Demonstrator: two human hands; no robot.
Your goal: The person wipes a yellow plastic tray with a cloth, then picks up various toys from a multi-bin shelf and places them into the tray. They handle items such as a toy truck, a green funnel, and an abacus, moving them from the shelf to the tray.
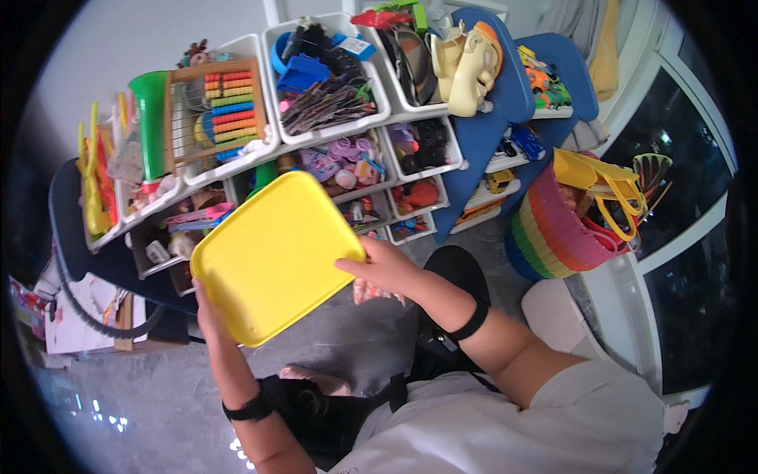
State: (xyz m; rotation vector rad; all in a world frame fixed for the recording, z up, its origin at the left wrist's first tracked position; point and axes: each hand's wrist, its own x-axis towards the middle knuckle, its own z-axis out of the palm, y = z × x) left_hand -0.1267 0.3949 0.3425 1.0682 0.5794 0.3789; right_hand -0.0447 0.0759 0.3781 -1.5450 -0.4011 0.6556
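Observation:
Both of my hands hold a flat yellow plastic lid or tray (pixel 278 255) by its edges, tilted in front of the toy shelves. My left hand (pixel 210 311) grips its lower left edge, with the fingers mostly hidden behind it. At the right edge, my right hand (pixel 379 263) has its thumb on the upper face and its fingers underneath. A pink and white checked cloth (pixel 379 291) shows just below my right hand; whether that hand also holds it, I cannot tell.
White bins (pixel 278 141) of toys fill a tiered rack, with an abacus (pixel 216 112) and a green plastic horn (pixel 151 127) among them. Blue shelf panels (pixel 474 160) stand right of them. A striped woven basket (pixel 553 228) holds a yellow bag (pixel 592 172). Grey floor (pixel 148 403) lies below.

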